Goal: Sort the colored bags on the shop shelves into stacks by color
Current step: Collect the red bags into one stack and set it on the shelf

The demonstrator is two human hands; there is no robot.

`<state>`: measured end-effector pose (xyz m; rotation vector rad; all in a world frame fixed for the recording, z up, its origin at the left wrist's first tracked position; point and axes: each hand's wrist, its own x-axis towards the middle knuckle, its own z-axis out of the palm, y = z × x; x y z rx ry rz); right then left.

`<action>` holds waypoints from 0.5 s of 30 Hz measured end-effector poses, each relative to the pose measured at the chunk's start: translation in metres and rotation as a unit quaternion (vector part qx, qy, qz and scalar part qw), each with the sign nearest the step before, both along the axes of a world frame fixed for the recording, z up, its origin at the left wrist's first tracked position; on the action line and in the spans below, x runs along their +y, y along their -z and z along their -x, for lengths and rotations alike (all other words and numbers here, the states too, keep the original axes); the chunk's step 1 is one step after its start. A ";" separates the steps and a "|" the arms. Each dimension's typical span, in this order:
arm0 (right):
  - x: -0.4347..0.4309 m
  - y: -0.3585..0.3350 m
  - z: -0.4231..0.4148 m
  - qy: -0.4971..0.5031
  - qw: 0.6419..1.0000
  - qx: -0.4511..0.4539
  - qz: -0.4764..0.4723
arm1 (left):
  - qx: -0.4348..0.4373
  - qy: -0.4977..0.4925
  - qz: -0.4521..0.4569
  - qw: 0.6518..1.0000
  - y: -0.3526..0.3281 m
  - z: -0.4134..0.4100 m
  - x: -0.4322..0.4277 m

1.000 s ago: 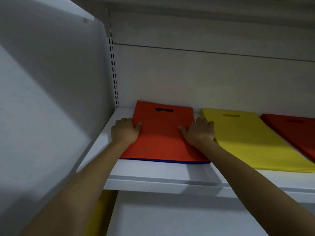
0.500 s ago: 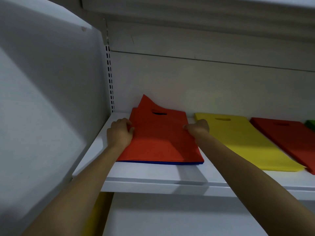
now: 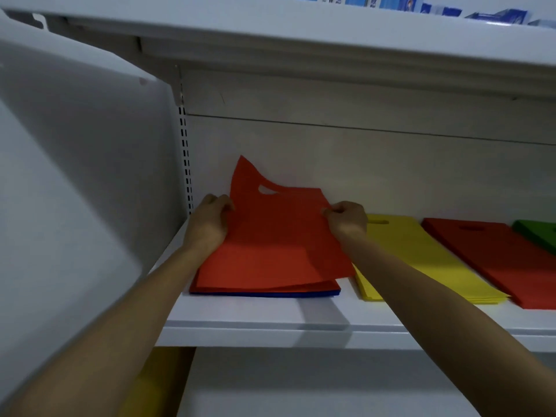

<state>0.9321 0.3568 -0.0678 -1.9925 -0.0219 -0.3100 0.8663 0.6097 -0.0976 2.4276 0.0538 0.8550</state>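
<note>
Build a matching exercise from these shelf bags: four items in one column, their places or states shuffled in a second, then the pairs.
Things
1. top orange-red bag
2. yellow stack
3. blue bags
4. green bags

Places or states
A. at the far right edge of the view
B. at the bottom of the leftmost pile
C. gripped at its side edges by the left hand and the right hand, with its back left corner raised
D. lying flat just right of the right hand

Pairs: 1-C, 2-D, 3-B, 4-A
</note>
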 end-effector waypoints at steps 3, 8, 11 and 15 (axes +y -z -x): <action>-0.021 -0.013 0.000 0.015 0.999 -0.038 0.027 | -0.012 0.001 0.002 1.000 -0.019 -0.004 -0.012; -0.081 -0.028 -0.005 0.043 0.990 -0.081 0.103 | -0.025 -0.007 0.002 1.000 -0.037 -0.022 -0.053; -0.124 -0.029 -0.014 0.053 0.987 -0.067 0.136 | -0.029 0.009 0.010 0.999 -0.036 -0.034 -0.092; -0.183 -0.029 -0.031 0.055 0.983 -0.049 0.165 | -0.042 0.032 0.027 0.998 -0.036 -0.055 -0.148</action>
